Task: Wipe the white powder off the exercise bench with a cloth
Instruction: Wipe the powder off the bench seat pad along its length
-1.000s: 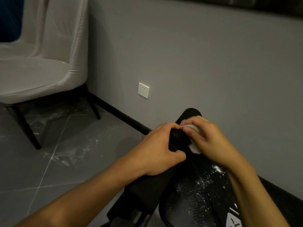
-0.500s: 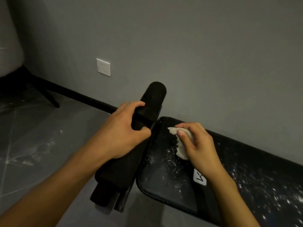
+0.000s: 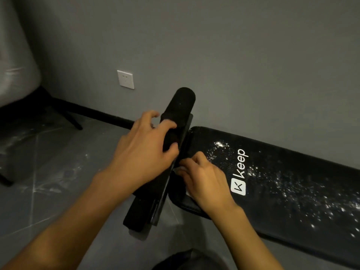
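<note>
While my left hand [image 3: 144,152] grips the black foam roller [image 3: 181,106] at the head of the exercise bench [image 3: 292,201], thumb on the near side and fingers curled over the top, my right hand [image 3: 204,180] sits just beside it on the end of the pad, by the narrow gap between pad and roller. Its fingers are bent around the white cloth [image 3: 188,192], which is mostly hidden beneath my palm; only small pale edges show by my fingertips and under the heel of the hand. White powder [image 3: 220,145] lies in a bright patch just beyond my right knuckles, near the white "keep" logo [image 3: 238,172], and a wider scatter of specks runs along the black pad toward the right edge of view. Behind the bench stands a grey wall [image 3: 233,55] with a white socket [image 3: 125,79] low down. At far left is a pale upholstered chair [image 3: 15,75] on dark legs, and the grey tiled floor [image 3: 58,172] beneath it carries faint white smears.
</note>
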{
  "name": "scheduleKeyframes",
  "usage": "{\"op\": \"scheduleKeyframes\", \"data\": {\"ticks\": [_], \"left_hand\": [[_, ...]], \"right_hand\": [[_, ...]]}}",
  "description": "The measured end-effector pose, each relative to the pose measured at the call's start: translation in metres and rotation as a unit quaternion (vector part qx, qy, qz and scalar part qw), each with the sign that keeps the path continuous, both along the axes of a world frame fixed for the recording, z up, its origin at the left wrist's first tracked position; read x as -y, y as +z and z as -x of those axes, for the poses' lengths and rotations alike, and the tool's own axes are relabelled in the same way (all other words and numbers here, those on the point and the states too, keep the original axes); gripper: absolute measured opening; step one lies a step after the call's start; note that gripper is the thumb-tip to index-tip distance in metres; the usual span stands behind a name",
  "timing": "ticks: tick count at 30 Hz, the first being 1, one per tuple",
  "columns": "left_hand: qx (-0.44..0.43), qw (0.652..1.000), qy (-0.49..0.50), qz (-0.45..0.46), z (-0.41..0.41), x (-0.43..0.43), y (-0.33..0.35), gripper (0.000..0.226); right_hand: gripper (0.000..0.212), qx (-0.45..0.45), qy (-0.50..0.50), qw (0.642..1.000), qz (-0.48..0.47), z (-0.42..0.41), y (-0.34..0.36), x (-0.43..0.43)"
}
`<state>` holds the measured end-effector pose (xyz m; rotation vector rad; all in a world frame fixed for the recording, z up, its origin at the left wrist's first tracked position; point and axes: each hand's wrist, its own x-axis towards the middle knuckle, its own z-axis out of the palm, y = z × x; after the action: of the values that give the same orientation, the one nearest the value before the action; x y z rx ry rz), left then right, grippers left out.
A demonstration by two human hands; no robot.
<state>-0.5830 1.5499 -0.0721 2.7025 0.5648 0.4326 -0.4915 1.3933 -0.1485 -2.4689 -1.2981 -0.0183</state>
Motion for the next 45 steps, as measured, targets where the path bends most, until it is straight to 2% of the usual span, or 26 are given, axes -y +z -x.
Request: {"op": "scheduleKeyframes", "data": {"ticks": [5,10,14,16,18,20,22,23,25,27,29,33,36,39,43,45], "left_hand": [[-0.032,0.999,-0.003,0.008,0.053,0.034,-0.017,0.074],[0.016,1.000,-0.004,-0.007,0.052,0.030,-0.031,0.070],[0.018,1.000,-0.010,-0.016,0.054,0.027,-0.037,0.070],[0.018,1.000,-0.015,-0.015,0.054,0.026,-0.039,0.071],[0.024,0.999,-0.014,-0.019,0.053,0.025,-0.039,0.071],[0.031,0.999,-0.011,-0.021,0.053,0.026,-0.039,0.069],[0.038,0.999,-0.011,-0.025,0.054,0.026,-0.040,0.067],[0.041,0.999,-0.012,-0.028,0.053,0.026,-0.041,0.066],[0.046,0.998,-0.015,-0.030,0.053,0.025,-0.043,0.065],[0.049,0.998,-0.026,-0.028,0.054,0.024,-0.045,0.061],[0.055,0.997,-0.046,-0.023,0.056,0.021,-0.045,0.055],[0.065,0.996,-0.065,-0.011,0.058,0.019,-0.044,0.052],[0.072,0.995,-0.062,-0.008,0.060,0.021,-0.046,0.051],[0.082,0.995,-0.055,-0.014,0.060,0.022,-0.048,0.051],[0.095,0.994,-0.048,-0.014,0.059,0.023,-0.050,0.049],[0.104,0.993,-0.045,-0.011,0.060,0.025,-0.050,0.050]], "right_hand": [[0.025,0.011,0.053,0.997,0.052,-0.006,0.002,0.000],[0.024,0.018,-0.031,0.999,0.017,-0.023,-0.002,-0.016],[0.030,-0.026,0.096,0.994,0.040,-0.007,-0.004,0.003],[0.024,-0.046,0.137,0.988,0.060,0.000,-0.001,0.017],[0.022,-0.015,0.116,0.991,0.063,-0.005,-0.004,0.019],[0.025,0.038,0.047,0.997,0.053,-0.015,-0.007,0.009],[0.029,0.047,-0.016,0.998,0.039,-0.022,-0.010,0.002],[0.031,0.041,-0.015,0.999,0.031,-0.020,-0.010,0.003],[0.033,0.012,0.060,0.998,0.032,-0.007,-0.013,0.013],[0.026,-0.013,0.146,0.988,0.047,0.013,-0.010,0.029],[0.021,0.004,0.167,0.985,0.049,0.017,-0.011,0.031],[0.021,0.045,0.046,0.997,0.030,0.002,-0.014,0.003],[0.021,0.020,0.089,0.996,0.019,0.008,-0.015,0.012],[0.030,0.022,0.120,0.992,0.036,0.020,-0.014,0.049],[0.026,0.030,-0.010,0.999,-0.003,0.003,-0.017,0.077],[0.025,0.033,-0.032,0.999,-0.009,0.001,-0.016,0.078]]}}
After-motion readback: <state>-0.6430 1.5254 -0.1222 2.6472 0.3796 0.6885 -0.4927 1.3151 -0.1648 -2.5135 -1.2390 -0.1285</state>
